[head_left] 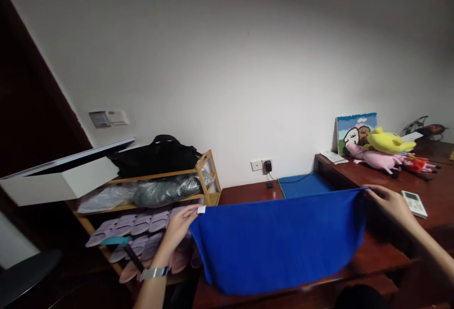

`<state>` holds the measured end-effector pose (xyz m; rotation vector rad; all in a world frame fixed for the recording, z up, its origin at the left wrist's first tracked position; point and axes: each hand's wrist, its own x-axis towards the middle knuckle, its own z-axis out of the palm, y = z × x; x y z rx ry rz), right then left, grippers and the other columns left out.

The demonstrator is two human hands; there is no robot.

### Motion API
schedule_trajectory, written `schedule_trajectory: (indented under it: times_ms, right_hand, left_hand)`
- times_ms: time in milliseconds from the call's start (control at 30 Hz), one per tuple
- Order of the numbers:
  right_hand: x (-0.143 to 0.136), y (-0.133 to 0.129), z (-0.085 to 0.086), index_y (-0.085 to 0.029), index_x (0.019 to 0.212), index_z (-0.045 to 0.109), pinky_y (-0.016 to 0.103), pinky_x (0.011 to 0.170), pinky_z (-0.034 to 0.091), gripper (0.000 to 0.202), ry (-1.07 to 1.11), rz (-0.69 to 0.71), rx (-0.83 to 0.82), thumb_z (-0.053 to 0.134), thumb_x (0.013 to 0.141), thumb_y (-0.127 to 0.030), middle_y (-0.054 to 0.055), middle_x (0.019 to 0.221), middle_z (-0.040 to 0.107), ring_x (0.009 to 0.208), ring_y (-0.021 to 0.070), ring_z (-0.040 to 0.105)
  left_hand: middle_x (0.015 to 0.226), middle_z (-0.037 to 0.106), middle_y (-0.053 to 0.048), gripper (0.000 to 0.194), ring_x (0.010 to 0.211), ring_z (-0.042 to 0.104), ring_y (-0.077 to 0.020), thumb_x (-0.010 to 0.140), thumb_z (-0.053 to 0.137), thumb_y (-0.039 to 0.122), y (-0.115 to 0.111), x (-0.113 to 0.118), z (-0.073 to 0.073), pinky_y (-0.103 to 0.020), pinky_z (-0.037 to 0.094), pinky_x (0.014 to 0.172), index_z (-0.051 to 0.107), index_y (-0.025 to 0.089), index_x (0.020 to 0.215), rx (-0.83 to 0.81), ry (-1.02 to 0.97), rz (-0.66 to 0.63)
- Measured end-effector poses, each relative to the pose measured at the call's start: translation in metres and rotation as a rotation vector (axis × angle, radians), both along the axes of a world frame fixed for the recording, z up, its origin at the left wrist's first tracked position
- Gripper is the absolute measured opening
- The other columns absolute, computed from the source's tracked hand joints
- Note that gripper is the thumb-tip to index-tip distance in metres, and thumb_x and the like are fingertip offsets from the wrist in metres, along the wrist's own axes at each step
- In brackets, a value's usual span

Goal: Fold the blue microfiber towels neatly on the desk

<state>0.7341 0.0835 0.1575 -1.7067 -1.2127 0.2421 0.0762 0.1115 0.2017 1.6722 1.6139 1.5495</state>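
A blue cloth hangs stretched between my two hands, its top edge nearly straight. My left hand pinches its upper left corner, where a small white tag shows. The upper right corner is gripped by my right hand, closed at the fingertips. Below that edge the cloth drops in front of a reddish-brown wooden desk and hides much of its top. Whether the lower edge touches the desk, I cannot tell.
Left stands a wooden rack with several lilac slippers, a black bag and a white box. Behind the cloth lies a blue mat. On the right are plush toys, a picture and a white remote.
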Motion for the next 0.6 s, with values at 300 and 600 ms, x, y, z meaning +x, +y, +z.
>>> schedule_trajectory:
  times_ms: [300, 600]
  right_hand:
    - [0.022, -0.024, -0.043, -0.026, 0.1, 0.083, 0.036, 0.072, 0.054, 0.053, -0.02, -0.056, 0.128, 0.072, 0.07, -0.068, 0.012, 0.099, 0.082, 0.09, 0.0318, 0.076]
    - [0.024, -0.039, -0.251, -0.029, 0.082, 0.084, 0.034, 0.072, 0.065, 0.056, -0.079, 0.223, -0.039, 0.065, 0.07, -0.081, 0.009, 0.088, 0.083, 0.083, 0.0314, 0.08]
  left_hand:
    - [0.096, 0.084, -0.011, 0.07, 0.099, 0.078, -0.0351, 0.058, 0.075, 0.087, -0.021, -0.023, -0.051, -0.048, 0.062, 0.096, 0.079, 0.022, 0.086, 0.0, -0.053, 0.049]
    - [0.105, 0.085, -0.007, 0.065, 0.097, 0.081, -0.0301, 0.076, 0.055, 0.092, -0.05, -0.034, -0.237, -0.038, 0.067, 0.088, 0.084, 0.034, 0.078, -0.029, 0.32, -0.061]
